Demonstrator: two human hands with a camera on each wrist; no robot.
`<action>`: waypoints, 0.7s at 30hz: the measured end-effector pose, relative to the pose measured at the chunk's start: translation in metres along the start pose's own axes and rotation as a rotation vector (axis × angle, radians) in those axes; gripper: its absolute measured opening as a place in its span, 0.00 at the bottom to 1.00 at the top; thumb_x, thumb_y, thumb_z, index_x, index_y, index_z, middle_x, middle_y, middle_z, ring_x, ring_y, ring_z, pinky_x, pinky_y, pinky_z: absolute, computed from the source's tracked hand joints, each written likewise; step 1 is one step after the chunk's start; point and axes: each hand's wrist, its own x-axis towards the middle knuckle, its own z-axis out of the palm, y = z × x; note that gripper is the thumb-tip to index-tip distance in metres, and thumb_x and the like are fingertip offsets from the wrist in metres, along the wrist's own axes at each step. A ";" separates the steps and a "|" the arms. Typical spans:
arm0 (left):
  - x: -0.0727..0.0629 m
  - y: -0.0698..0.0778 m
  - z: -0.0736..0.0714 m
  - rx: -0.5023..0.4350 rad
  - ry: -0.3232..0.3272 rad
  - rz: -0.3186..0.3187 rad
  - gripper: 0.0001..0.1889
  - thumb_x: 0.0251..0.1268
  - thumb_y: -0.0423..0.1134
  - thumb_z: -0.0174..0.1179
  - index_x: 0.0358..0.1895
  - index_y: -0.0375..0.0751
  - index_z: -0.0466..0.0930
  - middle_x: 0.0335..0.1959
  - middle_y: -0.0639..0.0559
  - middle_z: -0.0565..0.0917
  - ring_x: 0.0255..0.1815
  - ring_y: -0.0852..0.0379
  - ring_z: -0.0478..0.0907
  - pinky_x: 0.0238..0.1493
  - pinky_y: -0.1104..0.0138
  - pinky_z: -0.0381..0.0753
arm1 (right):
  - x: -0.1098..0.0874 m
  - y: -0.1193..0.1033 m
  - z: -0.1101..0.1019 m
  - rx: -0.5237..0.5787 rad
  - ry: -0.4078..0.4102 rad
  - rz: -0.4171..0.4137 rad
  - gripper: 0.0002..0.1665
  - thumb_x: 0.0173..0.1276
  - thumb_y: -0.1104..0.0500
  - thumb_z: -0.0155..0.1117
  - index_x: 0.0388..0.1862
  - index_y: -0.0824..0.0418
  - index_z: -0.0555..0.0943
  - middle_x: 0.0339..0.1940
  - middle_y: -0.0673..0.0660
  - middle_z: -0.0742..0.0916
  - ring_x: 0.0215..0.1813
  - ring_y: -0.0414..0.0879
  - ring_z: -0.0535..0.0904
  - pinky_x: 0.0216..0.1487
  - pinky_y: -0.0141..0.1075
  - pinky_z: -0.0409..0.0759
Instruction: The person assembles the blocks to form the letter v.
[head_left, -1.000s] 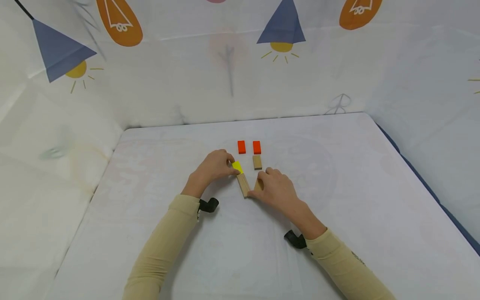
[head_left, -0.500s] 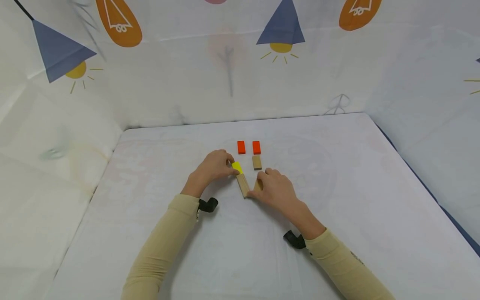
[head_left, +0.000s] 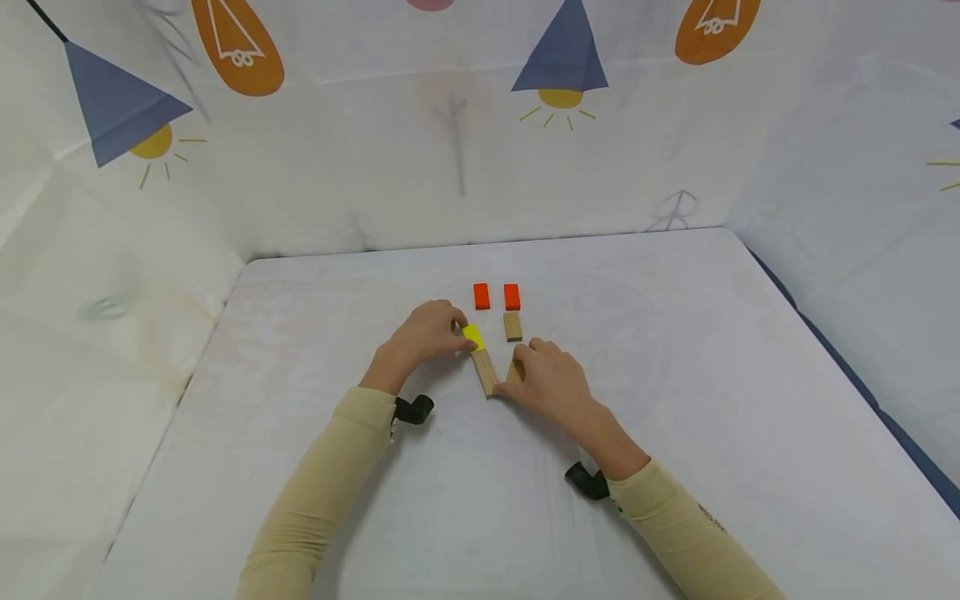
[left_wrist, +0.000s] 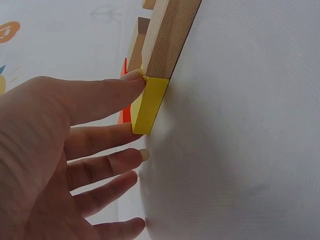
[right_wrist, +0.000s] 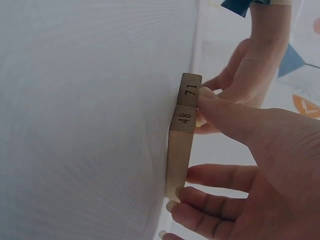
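In the head view my left hand pinches a small yellow block between thumb and index finger. The left wrist view shows that yellow block end to end with a plain wooden block. My right hand holds a second wooden block, mostly hidden under the fingers in the head view. Its near end meets the first wooden block, so the two form a V. Up close in the right wrist view, the held block is stamped 48, and the end touching it reads 71.
Beyond the hands lie two orange-red blocks, side by side with a gap. Below the right one is a short wooden block. The white table is bounded by a white printed cloth wall behind.
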 end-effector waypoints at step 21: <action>0.024 -0.009 -0.010 -0.009 0.045 -0.019 0.23 0.62 0.53 0.64 0.58 0.50 0.79 0.44 0.50 0.82 0.41 0.52 0.76 0.42 0.61 0.77 | 0.001 0.002 0.002 -0.013 -0.004 0.012 0.28 0.54 0.34 0.75 0.33 0.56 0.78 0.27 0.52 0.74 0.30 0.46 0.70 0.28 0.34 0.65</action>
